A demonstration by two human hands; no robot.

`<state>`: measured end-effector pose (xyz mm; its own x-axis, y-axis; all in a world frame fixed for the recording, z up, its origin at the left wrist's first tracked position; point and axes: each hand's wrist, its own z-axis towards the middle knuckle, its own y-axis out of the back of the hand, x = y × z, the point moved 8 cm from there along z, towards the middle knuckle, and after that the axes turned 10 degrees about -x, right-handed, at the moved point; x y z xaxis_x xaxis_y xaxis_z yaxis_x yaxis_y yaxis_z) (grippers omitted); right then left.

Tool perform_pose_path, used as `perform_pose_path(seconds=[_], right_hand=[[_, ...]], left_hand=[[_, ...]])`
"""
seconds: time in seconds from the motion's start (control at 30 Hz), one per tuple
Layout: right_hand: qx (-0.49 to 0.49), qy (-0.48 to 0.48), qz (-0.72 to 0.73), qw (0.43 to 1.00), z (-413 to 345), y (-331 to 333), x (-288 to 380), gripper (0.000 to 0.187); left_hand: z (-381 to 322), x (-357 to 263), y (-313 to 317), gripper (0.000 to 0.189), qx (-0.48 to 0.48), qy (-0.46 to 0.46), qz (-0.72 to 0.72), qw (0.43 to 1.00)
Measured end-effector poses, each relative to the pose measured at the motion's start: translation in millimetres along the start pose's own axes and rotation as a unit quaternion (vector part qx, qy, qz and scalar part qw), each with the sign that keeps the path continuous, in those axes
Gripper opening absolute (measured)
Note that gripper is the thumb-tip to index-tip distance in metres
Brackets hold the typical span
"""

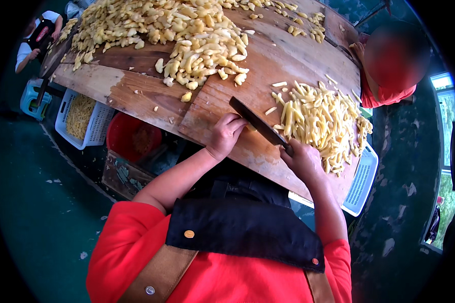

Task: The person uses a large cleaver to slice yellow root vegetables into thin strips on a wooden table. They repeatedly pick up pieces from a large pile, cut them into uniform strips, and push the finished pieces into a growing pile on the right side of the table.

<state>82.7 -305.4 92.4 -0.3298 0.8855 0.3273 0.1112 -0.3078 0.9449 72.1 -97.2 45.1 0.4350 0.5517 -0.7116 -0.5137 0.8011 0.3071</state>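
My right hand (pixel 304 159) grips the handle of a cleaver (pixel 258 122), whose dark blade slants up and left over the wooden board (pixel 208 102). Close to the left of the blade, my left hand (pixel 227 133) has its fingers bent and pinched around a small yellowish piece (pixel 251 128), mostly hidden by the fingers and blade. To the right of the cleaver lies a heap of pale yellow cut sticks (pixel 314 119). Farther off, a large pile of peeled ginger pieces (pixel 197 45) covers the far left of the wooden table (pixel 136 91).
Below the table's left edge stand a white plastic basket (pixel 98 123) with shreds and a red tub (pixel 113 130). A blue basket (pixel 364 181) is under the right edge. One person (pixel 394 64) is at the right; another (pixel 41 34) stands at the far left.
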Motion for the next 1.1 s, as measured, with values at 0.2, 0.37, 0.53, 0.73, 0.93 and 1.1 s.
perform_pose_path(seconds=[0.2, 0.37, 0.53, 0.73, 0.93, 1.1], right_hand=[[0.001, 0.036, -0.058, 0.998, 21.0, -24.1, 21.9, 0.028], [-0.124, 0.081, 0.0, 0.989, 2.2, -25.4, 35.0, 0.027], [-0.222, 0.054, 0.043, 0.973, -34.2, -7.7, 15.6, 0.023], [-0.222, 0.121, -0.056, 0.966, -42.4, 6.4, 12.3, 0.02], [-0.217, 0.193, -0.088, 0.953, -35.0, -18.0, 32.3, 0.015], [-0.189, 0.213, -0.088, 0.954, -44.2, -23.4, 31.2, 0.016]], left_hand=[[-1.9, -5.9, 0.5, 0.015, 0.012, -0.022, 0.019, 1.0], [-15.8, -4.2, 18.4, 0.016, 0.028, -0.048, 0.048, 0.997], [-10.0, -3.5, 46.6, 0.018, 0.007, -0.006, 0.043, 0.999], [16.8, 68.7, 54.6, 0.014, -0.054, 0.386, -0.192, 0.901], [32.3, -29.2, 14.4, 0.012, 0.216, -0.012, -0.014, 0.976], [10.0, 3.3, -8.1, 0.012, 0.243, 0.026, -0.028, 0.969]])
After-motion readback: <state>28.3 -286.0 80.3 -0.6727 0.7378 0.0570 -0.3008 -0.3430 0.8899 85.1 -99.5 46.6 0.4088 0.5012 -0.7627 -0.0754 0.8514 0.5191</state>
